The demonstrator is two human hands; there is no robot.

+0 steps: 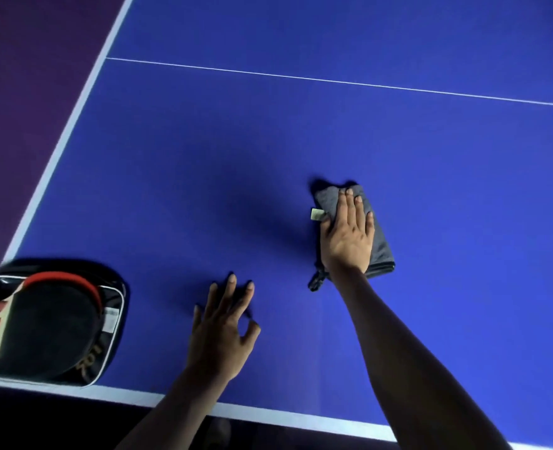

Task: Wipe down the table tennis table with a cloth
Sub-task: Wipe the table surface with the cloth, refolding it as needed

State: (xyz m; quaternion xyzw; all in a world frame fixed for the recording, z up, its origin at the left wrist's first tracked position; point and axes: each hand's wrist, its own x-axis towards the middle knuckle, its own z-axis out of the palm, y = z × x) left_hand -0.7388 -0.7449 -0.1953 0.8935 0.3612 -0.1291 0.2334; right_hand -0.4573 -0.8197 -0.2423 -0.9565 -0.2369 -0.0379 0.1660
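Flat on the blue table tennis table [301, 131], a folded grey cloth [379, 245] is pressed down by the right hand [348, 237], fingers straight and together. Nearby, the left hand [221, 332] is propped on spread fingertips, holding nothing. At the near left corner a black case [112, 319] is seen, with what appears to be a paddle [51, 329] on it.

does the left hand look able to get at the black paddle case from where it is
Probably yes: the left hand rests on bare blue table, with nothing between it and the black paddle case.
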